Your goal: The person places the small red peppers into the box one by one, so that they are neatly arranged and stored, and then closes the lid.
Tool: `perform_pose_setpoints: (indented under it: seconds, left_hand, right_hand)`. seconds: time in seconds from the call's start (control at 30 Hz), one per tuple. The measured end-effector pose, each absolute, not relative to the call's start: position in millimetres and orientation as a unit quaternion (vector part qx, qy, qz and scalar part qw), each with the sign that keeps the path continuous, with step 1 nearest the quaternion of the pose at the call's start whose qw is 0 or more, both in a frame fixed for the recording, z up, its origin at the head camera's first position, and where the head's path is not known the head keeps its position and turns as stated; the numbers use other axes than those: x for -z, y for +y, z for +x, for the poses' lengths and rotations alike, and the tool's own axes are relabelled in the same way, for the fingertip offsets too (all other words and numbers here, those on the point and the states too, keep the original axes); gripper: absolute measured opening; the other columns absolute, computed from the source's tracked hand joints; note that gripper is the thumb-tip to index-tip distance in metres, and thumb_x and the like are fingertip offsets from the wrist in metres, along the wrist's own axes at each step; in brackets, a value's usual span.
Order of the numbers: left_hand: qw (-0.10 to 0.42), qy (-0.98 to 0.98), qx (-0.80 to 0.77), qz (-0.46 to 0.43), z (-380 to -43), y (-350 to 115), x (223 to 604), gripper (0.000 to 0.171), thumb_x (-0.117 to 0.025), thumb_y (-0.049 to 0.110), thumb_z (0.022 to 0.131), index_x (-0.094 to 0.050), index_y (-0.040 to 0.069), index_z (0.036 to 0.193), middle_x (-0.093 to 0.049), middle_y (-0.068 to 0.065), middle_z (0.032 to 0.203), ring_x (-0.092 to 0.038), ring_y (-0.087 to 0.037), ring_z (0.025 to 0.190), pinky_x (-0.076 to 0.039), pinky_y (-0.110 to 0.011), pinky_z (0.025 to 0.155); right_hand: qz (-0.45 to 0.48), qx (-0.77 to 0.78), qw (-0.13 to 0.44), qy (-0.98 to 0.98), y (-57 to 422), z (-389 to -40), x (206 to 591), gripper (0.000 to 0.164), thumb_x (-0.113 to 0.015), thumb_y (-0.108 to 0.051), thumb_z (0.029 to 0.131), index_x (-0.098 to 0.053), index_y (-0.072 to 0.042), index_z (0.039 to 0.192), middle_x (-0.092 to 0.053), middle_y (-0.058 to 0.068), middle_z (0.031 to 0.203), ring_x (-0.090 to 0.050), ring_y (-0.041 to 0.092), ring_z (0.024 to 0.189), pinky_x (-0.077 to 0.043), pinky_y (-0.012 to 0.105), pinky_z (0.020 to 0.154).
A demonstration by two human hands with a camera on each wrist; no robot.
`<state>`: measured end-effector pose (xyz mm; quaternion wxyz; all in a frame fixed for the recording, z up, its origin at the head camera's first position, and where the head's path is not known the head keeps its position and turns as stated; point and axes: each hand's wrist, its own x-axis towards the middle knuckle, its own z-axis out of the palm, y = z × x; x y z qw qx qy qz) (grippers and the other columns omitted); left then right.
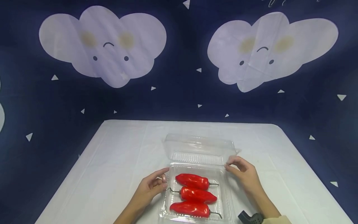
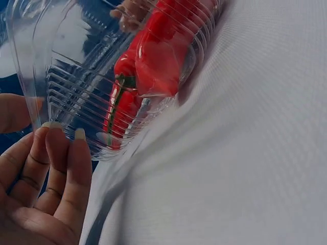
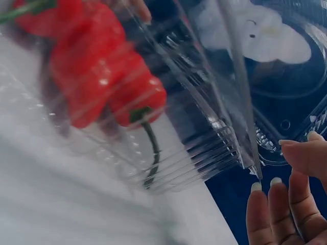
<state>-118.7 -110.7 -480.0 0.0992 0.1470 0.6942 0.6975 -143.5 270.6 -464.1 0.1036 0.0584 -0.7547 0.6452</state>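
Note:
Three red peppers (image 1: 198,195) lie side by side in the base of a clear plastic clamshell box (image 1: 230,205). Its lid (image 1: 199,149) is raised at the far side and looks blurred. At the box's left rim is my left hand (image 1: 149,188); in the left wrist view the rim passes between its thumb and bent fingers (image 2: 76,168). My right hand (image 1: 244,174) pinches the right corner where lid and base meet. The right wrist view shows its thumb and fingertips (image 3: 260,204) at the clear edge, with the exact contact hard to make out through the plastic.
A white-covered table (image 1: 126,146) lies under the box. Behind it hangs a dark blue cloth (image 1: 181,102) with clouds and small triangles. A dark strap (image 1: 251,217) is on the right wrist, beside a pale sleeve (image 1: 277,220).

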Motion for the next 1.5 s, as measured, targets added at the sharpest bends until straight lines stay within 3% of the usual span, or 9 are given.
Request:
perform_pose_setpoints:
  seconds: [0.23,0.43,0.5,0.63,0.73,0.93,1.13,1.33,1.5]
  left_hand:
    - [0.115,0.665,-0.720,0.161,-120,-110,480,0.054,-0.068,0.001,0.095,-0.048,-0.008,0.145,-0.055,-0.018,0.112,-0.067,-0.013,0.096,-0.057,-0.027,0.085]
    - [0.137,0.676,-0.719,0.085,-119,-110,475,0.046,-0.057,0.016,0.101,-0.054,0.003,0.145,-0.058,-0.021,0.135,-0.063,-0.028,0.118,-0.054,-0.035,0.095]
    - [0.147,0.669,-0.726,0.070,-118,-110,473,0.049,-0.051,0.023,0.102,-0.052,0.005,0.147,-0.056,-0.021,0.135,-0.061,-0.030,0.119,-0.052,-0.037,0.097]
    - [0.154,0.647,-0.743,0.079,-116,-110,470,0.052,-0.040,0.031,0.108,-0.043,0.003,0.151,-0.055,-0.023,0.126,-0.065,-0.029,0.106,-0.054,-0.040,0.094]
    - [0.150,0.647,-0.741,0.098,-115,-111,468,0.051,-0.040,0.031,0.110,-0.037,0.006,0.155,-0.054,-0.020,0.121,-0.063,-0.023,0.099,-0.055,-0.035,0.089]
    - [0.148,0.652,-0.729,0.147,-117,-115,468,0.054,-0.043,0.019,0.108,-0.027,0.010,0.159,-0.049,-0.018,0.120,-0.057,-0.017,0.098,-0.053,-0.030,0.087]
    - [0.124,0.680,-0.705,0.159,-116,-115,472,0.055,-0.061,0.008,0.100,-0.041,0.010,0.151,-0.053,-0.019,0.122,-0.065,-0.020,0.102,-0.055,-0.032,0.091]
    - [0.113,0.671,-0.715,0.161,-115,-114,475,0.045,-0.063,0.005,0.098,-0.047,0.002,0.139,-0.051,-0.020,0.120,-0.063,-0.017,0.099,-0.055,-0.027,0.089]
    - [0.101,0.668,-0.714,0.181,-117,-114,476,0.043,-0.062,0.003,0.098,-0.047,-0.002,0.138,-0.051,-0.021,0.117,-0.063,-0.015,0.097,-0.055,-0.025,0.086]
  right_hand:
    - [-0.015,-0.649,0.041,-0.759,274,-118,463,0.026,-0.067,-0.007,0.098,-0.067,0.000,0.122,-0.068,-0.005,0.115,-0.068,0.012,0.101,-0.057,0.027,0.085]
    - [-0.001,-0.688,-0.015,-0.725,273,-99,458,0.037,-0.041,-0.020,0.111,-0.057,0.005,0.132,-0.062,-0.003,0.127,-0.061,0.010,0.115,-0.055,0.027,0.091]
    - [0.010,-0.697,-0.030,-0.717,273,-93,458,0.044,-0.037,-0.026,0.112,-0.052,0.007,0.135,-0.060,0.000,0.129,-0.061,0.014,0.114,-0.055,0.031,0.090]
    - [0.003,-0.682,-0.045,-0.730,271,-84,459,0.043,-0.041,-0.027,0.111,-0.048,0.000,0.143,-0.053,0.005,0.139,-0.059,0.016,0.117,-0.056,0.035,0.088]
    - [0.000,-0.667,-0.053,-0.743,270,-79,460,0.042,-0.047,-0.024,0.109,-0.045,-0.006,0.148,-0.049,0.014,0.141,-0.059,0.018,0.117,-0.058,0.037,0.087]
    - [0.024,-0.666,-0.056,-0.743,270,-77,467,0.047,-0.053,-0.013,0.106,-0.040,-0.006,0.151,-0.057,0.025,0.125,-0.067,0.024,0.101,-0.060,0.036,0.080]
    - [0.023,-0.658,-0.044,-0.751,269,-75,470,0.049,-0.056,-0.012,0.105,-0.041,-0.007,0.151,-0.063,0.023,0.118,-0.068,0.022,0.093,-0.060,0.035,0.076]
    - [0.006,-0.639,-0.030,-0.769,264,-65,468,0.053,-0.054,-0.017,0.107,-0.033,-0.011,0.156,-0.067,0.018,0.107,-0.068,0.021,0.088,-0.060,0.032,0.076]
    - [0.023,-0.638,-0.023,-0.769,262,-45,468,0.057,-0.050,-0.010,0.107,-0.025,-0.003,0.157,-0.069,0.015,0.097,-0.067,0.018,0.080,-0.059,0.031,0.070]
